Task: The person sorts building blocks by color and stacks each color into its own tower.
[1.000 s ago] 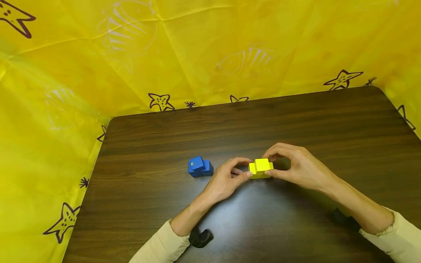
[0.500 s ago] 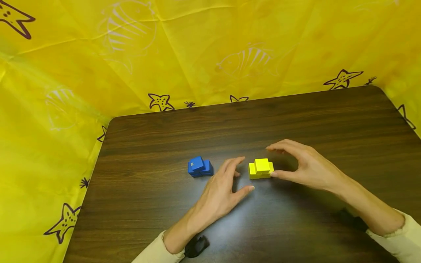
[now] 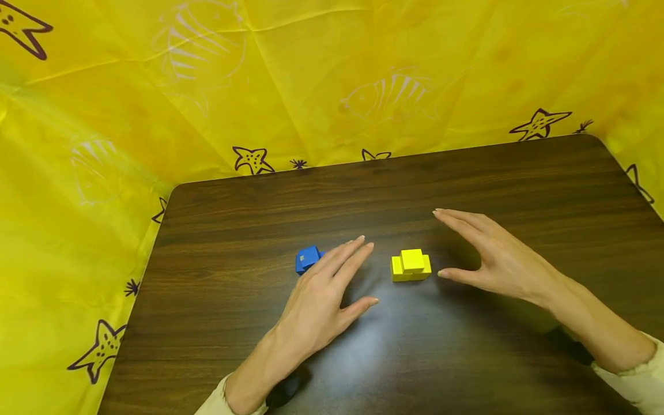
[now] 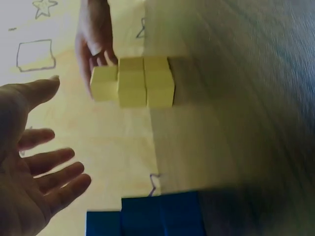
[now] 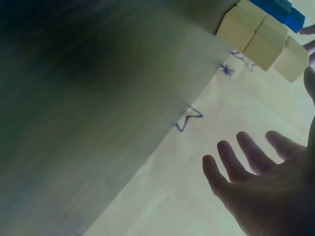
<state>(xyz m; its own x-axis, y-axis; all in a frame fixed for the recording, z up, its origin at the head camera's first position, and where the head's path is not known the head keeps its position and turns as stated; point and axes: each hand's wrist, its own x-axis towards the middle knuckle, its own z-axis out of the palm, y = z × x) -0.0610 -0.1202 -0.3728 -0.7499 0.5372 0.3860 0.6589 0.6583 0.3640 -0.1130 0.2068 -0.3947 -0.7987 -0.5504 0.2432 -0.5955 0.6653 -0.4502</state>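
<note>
A small stack of yellow blocks (image 3: 411, 266) stands on the table, one block on top of two set side by side, as the left wrist view (image 4: 133, 83) shows. My left hand (image 3: 316, 300) is to the left of it, fingers extended and holding nothing. It partly covers a similar stack of blue blocks (image 3: 307, 259) in the head view. To the right of the yellow stack, my right hand (image 3: 498, 259) has its thumb and fingers spread, apart from the blocks. Both stacks also appear in the right wrist view, the yellow blocks (image 5: 261, 37) in front of the blue blocks (image 5: 278, 9).
The dark wood-grain table (image 3: 259, 219) has a rounded far edge. Behind and beside it hangs a yellow cloth (image 3: 311, 75) printed with fish and starfish. A dark object (image 3: 284, 389) shows beneath the left wrist.
Both hands have let go of the yellow blocks and drawn apart, the left toward the lower left, the right to the right. The yellow stack stays in place.
</note>
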